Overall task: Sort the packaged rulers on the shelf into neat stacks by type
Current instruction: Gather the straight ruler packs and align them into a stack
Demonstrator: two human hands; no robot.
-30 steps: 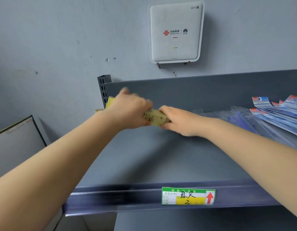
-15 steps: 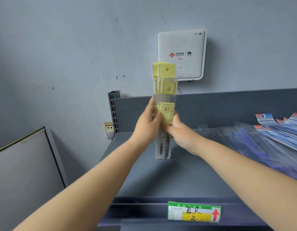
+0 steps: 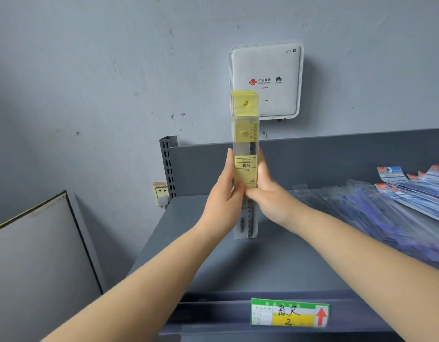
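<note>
Grey painted wall is filling the background, with a white square wall-mounted router (image 3: 265, 80) hanging on it. Just below the router, a dark grey metal shelf (image 3: 263, 262) is stretching across. Two bare hands are holding a bundle of clear-sleeved rulers with yellow card headers (image 3: 245, 144) upright above the shelf, its top overlapping the router's lower left corner. The left hand (image 3: 222, 203) is gripping the bundle's left edge, fingers wrapped around it; the right hand (image 3: 270, 196) is pinching the right edge. Right of the bundle, a loose spread of clear-sleeved rulers with blue and red headers (image 3: 391, 201) is lying flat on the shelf. A green and yellow price label (image 3: 288, 313) is sitting on the shelf's front rail.
</note>
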